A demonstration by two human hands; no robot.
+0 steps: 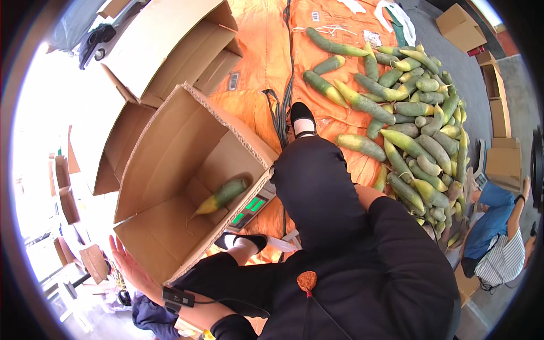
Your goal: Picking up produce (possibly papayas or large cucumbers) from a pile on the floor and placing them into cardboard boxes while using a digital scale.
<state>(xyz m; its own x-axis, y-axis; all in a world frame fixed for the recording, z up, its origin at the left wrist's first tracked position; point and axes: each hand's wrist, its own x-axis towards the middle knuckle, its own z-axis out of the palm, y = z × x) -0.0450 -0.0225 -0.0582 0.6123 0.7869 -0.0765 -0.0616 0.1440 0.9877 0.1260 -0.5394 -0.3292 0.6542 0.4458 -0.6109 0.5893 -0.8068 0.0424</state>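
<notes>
A cardboard box (165, 148) stands before me with its top gaping. Inside lies a single green radish (223, 196), its yellowish tip pointing to the lower left. My left hand (134, 267) rests flat against the box's outer left side, fingers extended and holding nothing. A digital scale display (250, 210) with green lit digits shows beside the box's near right edge, partly covered by the box. My right hand is out of view behind my bent knee; only the wrist and sleeve show. Past that knee a large heap of green radishes (414, 110) spreads over an orange tarp (259, 46).
More cardboard boxes (187, 55) stand beyond the box at upper left. A black cable bundle (280, 114) runs along the tarp near my foot. At far right a person (497, 238) sits by another scale (480, 180), with stacked cartons (503, 157) behind.
</notes>
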